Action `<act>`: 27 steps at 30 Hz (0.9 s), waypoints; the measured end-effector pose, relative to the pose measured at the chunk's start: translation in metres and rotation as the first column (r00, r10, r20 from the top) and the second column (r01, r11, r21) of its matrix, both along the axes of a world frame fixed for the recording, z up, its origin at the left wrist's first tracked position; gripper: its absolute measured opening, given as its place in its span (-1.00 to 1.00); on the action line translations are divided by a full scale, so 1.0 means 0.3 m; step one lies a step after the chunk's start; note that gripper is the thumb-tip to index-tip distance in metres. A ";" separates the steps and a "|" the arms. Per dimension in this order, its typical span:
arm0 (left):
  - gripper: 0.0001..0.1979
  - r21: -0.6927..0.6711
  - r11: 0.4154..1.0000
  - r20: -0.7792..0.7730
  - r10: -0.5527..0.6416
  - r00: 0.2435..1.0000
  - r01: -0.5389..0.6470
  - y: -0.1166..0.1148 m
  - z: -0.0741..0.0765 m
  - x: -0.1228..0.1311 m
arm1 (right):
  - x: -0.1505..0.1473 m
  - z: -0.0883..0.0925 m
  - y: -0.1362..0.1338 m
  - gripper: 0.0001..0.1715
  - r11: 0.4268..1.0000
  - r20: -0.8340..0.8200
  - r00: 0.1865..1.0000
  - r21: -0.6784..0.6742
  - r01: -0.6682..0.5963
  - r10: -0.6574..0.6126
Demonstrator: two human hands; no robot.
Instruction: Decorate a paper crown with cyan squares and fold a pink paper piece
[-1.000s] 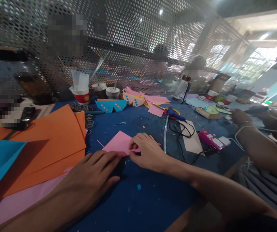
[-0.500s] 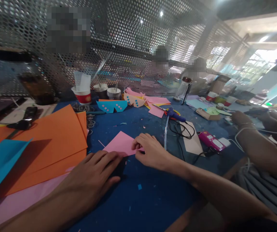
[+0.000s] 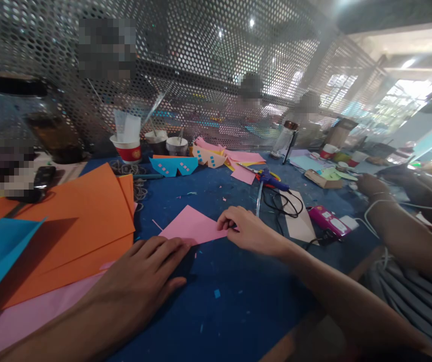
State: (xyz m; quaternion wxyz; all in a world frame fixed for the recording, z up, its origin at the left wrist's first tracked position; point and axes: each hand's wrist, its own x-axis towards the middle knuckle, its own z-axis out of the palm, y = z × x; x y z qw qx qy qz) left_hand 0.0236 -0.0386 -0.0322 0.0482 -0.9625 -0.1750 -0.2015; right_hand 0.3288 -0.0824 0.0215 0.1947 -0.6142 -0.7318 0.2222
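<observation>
A pink sheet of folded-looking paper (image 3: 191, 224) lies on the blue tabletop in front of me. My left hand (image 3: 151, 261) rests flat on the table with its fingers stretched out, the fingertips pressing the paper's near left edge. At the paper's right corner, my right hand (image 3: 240, 227) has its fingers curled, thumb and forefinger pinching the corner. Part of that corner is hidden by the fingers. A thin pink strip (image 3: 157, 225) lies just left of the sheet.
Large orange sheets (image 3: 84, 216) and a blue sheet (image 3: 3, 251) cover the left side. Behind stand a red-and-white paper cup (image 3: 127, 151) and a blue paper shape (image 3: 174, 166). A blue glue gun (image 3: 272, 180) lies to the right, near a magenta device (image 3: 327, 221) and another person's arm (image 3: 400, 221).
My right hand has slid a little to the right along the pink paper's near edge, uncovering more of it. The left hand stays in place.
</observation>
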 end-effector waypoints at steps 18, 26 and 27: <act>-0.46 0.020 1.000 0.058 0.021 0.998 -0.022 -0.015 -0.013 0.014 | 0.078 0.033 0.024 -0.56 0.990 0.018 0.995 -0.109 -0.091 0.094; -0.47 0.012 1.000 0.032 -0.004 0.999 0.004 0.001 -0.017 0.004 | 0.069 0.038 0.020 -0.66 0.992 0.030 0.996 -0.095 -0.078 0.081; -0.46 0.017 1.000 0.017 -0.012 1.000 0.012 0.004 -0.016 0.000 | 0.070 0.039 0.020 -0.64 0.992 0.029 0.996 -0.097 -0.080 0.083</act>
